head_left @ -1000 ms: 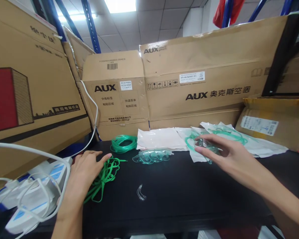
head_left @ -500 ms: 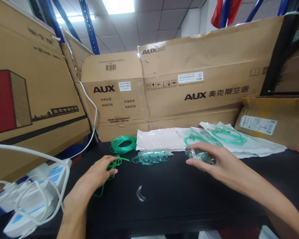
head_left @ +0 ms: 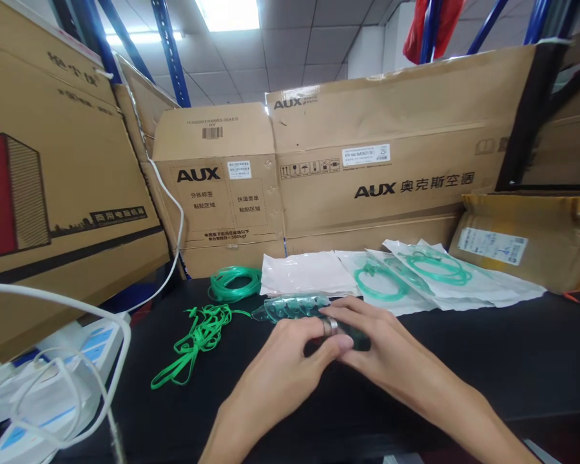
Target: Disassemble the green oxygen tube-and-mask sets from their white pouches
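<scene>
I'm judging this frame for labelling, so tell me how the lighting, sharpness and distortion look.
Head view: the ceiling light panel is blown out; the cardboard boxes look stretched toward the frame edges by the wide-angle lens; the left hand and right hand are sharp, but the clear piece they pinch nearly vanishes against the black table.

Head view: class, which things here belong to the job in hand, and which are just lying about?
In hand: clear mask, gripped by left hand and right hand.

Lying about: stack of masks, green straps, coiled green tubing, sealed packets, cardboard boxes, power strips, all around the black table.
</scene>
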`<state>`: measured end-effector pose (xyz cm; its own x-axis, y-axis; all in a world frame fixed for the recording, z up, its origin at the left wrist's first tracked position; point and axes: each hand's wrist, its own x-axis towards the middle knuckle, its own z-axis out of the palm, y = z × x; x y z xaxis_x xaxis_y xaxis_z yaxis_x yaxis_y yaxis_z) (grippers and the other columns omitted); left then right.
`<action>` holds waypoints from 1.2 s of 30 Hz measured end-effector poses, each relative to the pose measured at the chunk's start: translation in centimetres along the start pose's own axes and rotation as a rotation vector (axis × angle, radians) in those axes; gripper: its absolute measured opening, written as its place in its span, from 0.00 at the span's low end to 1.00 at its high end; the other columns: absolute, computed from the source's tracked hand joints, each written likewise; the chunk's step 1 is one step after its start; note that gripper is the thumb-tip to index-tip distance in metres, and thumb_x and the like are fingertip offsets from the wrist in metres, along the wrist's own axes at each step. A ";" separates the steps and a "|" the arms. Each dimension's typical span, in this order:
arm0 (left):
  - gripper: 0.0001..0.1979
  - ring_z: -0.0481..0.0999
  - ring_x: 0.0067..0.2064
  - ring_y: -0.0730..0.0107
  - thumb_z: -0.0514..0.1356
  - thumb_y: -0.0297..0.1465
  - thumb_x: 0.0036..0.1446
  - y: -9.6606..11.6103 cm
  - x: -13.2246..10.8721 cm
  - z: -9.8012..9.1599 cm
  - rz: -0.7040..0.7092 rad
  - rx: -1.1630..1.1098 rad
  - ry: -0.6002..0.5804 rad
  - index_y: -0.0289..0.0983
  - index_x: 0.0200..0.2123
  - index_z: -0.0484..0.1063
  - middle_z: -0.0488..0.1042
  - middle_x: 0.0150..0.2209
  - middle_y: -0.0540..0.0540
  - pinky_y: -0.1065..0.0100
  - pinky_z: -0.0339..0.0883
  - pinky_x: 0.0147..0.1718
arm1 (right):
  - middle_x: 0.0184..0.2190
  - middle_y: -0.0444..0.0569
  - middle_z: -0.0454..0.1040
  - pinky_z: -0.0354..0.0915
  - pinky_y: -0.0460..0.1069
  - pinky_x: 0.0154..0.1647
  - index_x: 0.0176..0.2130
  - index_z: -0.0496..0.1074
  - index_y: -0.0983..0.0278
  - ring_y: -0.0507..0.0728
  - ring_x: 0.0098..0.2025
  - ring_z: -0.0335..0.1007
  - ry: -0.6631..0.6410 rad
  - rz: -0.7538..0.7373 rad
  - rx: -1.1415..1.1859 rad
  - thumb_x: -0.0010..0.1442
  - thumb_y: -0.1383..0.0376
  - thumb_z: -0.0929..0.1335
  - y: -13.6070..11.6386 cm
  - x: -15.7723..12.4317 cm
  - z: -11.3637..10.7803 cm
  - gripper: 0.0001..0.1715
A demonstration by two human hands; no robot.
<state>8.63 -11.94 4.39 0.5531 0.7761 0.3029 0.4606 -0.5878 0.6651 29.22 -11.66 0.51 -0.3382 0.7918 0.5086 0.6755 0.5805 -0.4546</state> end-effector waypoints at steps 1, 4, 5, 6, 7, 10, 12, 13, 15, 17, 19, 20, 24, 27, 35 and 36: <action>0.20 0.77 0.40 0.64 0.55 0.43 0.70 -0.1 0.1 0.4 0.006 -0.023 0.010 0.39 0.35 0.80 0.82 0.37 0.48 0.69 0.67 0.43 | 0.65 0.49 0.69 0.63 0.61 0.67 0.64 0.70 0.50 0.66 0.66 0.65 0.006 -0.004 0.029 0.63 0.49 0.72 -0.3 0.0 0.0 0.32; 0.18 0.78 0.43 0.63 0.55 0.43 0.71 -1.2 0.3 0.3 0.044 -0.117 0.067 0.39 0.39 0.81 0.81 0.39 0.47 0.68 0.67 0.44 | 0.65 0.46 0.69 0.59 0.60 0.69 0.65 0.68 0.47 0.64 0.67 0.64 0.020 0.010 0.151 0.64 0.48 0.71 -1.3 0.0 -0.9 0.32; 0.17 0.77 0.45 0.62 0.56 0.42 0.70 -1.5 0.3 0.0 0.068 -0.149 0.076 0.40 0.41 0.81 0.81 0.41 0.47 0.68 0.67 0.46 | 0.65 0.45 0.69 0.58 0.59 0.70 0.65 0.68 0.46 0.62 0.67 0.63 0.025 0.019 0.193 0.66 0.49 0.70 -1.6 0.1 -1.3 0.30; 0.15 0.77 0.47 0.62 0.58 0.41 0.70 -1.9 0.3 -0.2 0.093 -0.176 0.078 0.41 0.43 0.82 0.81 0.42 0.47 0.68 0.66 0.48 | 0.65 0.44 0.69 0.57 0.59 0.70 0.65 0.68 0.46 0.61 0.67 0.63 0.032 0.028 0.233 0.68 0.50 0.68 -1.7 0.2 -1.6 0.27; 0.14 0.76 0.48 0.62 0.59 0.41 0.69 -2.1 0.4 -0.4 0.114 -0.200 0.075 0.41 0.43 0.82 0.80 0.43 0.47 0.67 0.66 0.50 | 0.64 0.43 0.70 0.58 0.58 0.70 0.65 0.68 0.46 0.60 0.67 0.63 0.038 0.036 0.268 0.70 0.51 0.67 -1.8 0.2 -1.8 0.26; 0.13 0.75 0.48 0.61 0.61 0.41 0.68 -2.5 0.7 -0.5 0.108 -0.288 0.063 0.41 0.44 0.82 0.79 0.42 0.46 0.66 0.65 0.51 | 0.60 0.44 0.73 0.66 0.54 0.63 0.63 0.71 0.47 0.58 0.62 0.68 0.047 0.042 0.354 0.72 0.53 0.65 -1.6 0.5 -1.9 0.22; 0.13 0.75 0.49 0.61 0.62 0.41 0.67 -2.5 0.9 -0.3 0.067 -0.383 0.055 0.40 0.44 0.82 0.79 0.43 0.46 0.66 0.65 0.51 | 0.58 0.44 0.75 0.69 0.52 0.58 0.60 0.74 0.47 0.57 0.60 0.70 0.061 0.043 0.373 0.70 0.53 0.67 -1.4 0.7 -1.8 0.20; 0.13 0.74 0.50 0.61 0.62 0.41 0.66 -2.5 0.9 -0.2 0.049 -0.435 0.048 0.40 0.45 0.82 0.78 0.43 0.47 0.66 0.65 0.52 | 0.57 0.44 0.75 0.69 0.52 0.57 0.58 0.75 0.48 0.57 0.60 0.70 0.075 0.045 0.370 0.69 0.54 0.69 -1.3 0.8 -1.7 0.20; 0.13 0.73 0.49 0.63 0.63 0.41 0.66 -2.3 0.9 -0.2 0.021 -0.502 0.038 0.39 0.43 0.81 0.78 0.43 0.48 0.67 0.64 0.51 | 0.57 0.44 0.76 0.68 0.52 0.59 0.56 0.77 0.48 0.58 0.61 0.69 0.108 0.053 0.359 0.67 0.54 0.71 -1.2 0.8 -1.7 0.19; 0.14 0.72 0.45 0.66 0.61 0.42 0.67 -2.2 0.8 -0.3 -0.012 -0.504 0.034 0.38 0.40 0.81 0.77 0.39 0.49 0.69 0.64 0.47 | 0.57 0.45 0.77 0.67 0.54 0.61 0.55 0.78 0.49 0.59 0.62 0.68 0.121 0.071 0.359 0.65 0.53 0.72 -1.2 0.9 -2.0 0.19; 0.15 0.71 0.42 0.68 0.60 0.42 0.68 -2.1 0.7 -0.5 -0.048 -0.488 0.027 0.38 0.38 0.81 0.76 0.38 0.49 0.69 0.64 0.45 | 0.58 0.46 0.77 0.68 0.56 0.61 0.55 0.79 0.50 0.61 0.63 0.69 0.108 0.103 0.373 0.65 0.51 0.72 -1.2 0.8 -2.4 0.20; 0.15 0.71 0.42 0.68 0.60 0.42 0.68 -2.0 0.6 -0.5 -0.060 -0.495 0.020 0.38 0.39 0.81 0.76 0.38 0.49 0.69 0.65 0.46 | 0.59 0.46 0.77 0.68 0.58 0.62 0.55 0.78 0.50 0.62 0.63 0.69 0.093 0.118 0.382 0.65 0.51 0.72 -1.2 0.8 -2.6 0.21; 0.12 0.75 0.47 0.63 0.61 0.37 0.66 -1.9 0.7 -0.4 -0.083 -0.649 -0.028 0.38 0.45 0.82 0.78 0.43 0.46 0.65 0.71 0.49 | 0.61 0.47 0.75 0.63 0.63 0.67 0.57 0.78 0.51 0.65 0.66 0.67 0.038 0.147 0.437 0.65 0.50 0.71 -1.4 0.7 -2.8 0.23; 0.12 0.79 0.43 0.64 0.62 0.33 0.64 -1.8 0.9 -0.2 -0.126 -0.739 -0.043 0.36 0.47 0.82 0.79 0.41 0.45 0.64 0.74 0.47 | 0.61 0.47 0.75 0.62 0.63 0.68 0.58 0.77 0.52 0.64 0.65 0.68 0.019 0.180 0.485 0.65 0.51 0.71 -1.5 0.7 -2.4 0.24; 0.13 0.79 0.39 0.67 0.61 0.35 0.66 -1.5 0.8 0.4 -0.032 -0.606 0.033 0.36 0.50 0.80 0.78 0.46 0.43 0.70 0.77 0.36 | 0.59 0.45 0.77 0.66 0.56 0.65 0.58 0.77 0.53 0.60 0.62 0.72 0.067 0.152 0.484 0.65 0.54 0.72 -1.6 0.8 -1.6 0.23; 0.13 0.79 0.39 0.67 0.61 0.35 0.67 -1.5 0.7 0.5 -0.015 -0.576 0.055 0.37 0.50 0.80 0.78 0.47 0.43 0.70 0.77 0.36 | 0.59 0.45 0.78 0.66 0.56 0.65 0.58 0.77 0.54 0.61 0.61 0.72 0.089 0.147 0.447 0.65 0.55 0.72 -1.7 0.8 -1.6 0.22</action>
<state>8.72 -10.62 3.25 0.5058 0.8028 0.3157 0.0073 -0.3699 0.9291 28.87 -12.31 2.80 -0.1897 0.8637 0.4669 0.3570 0.5037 -0.7867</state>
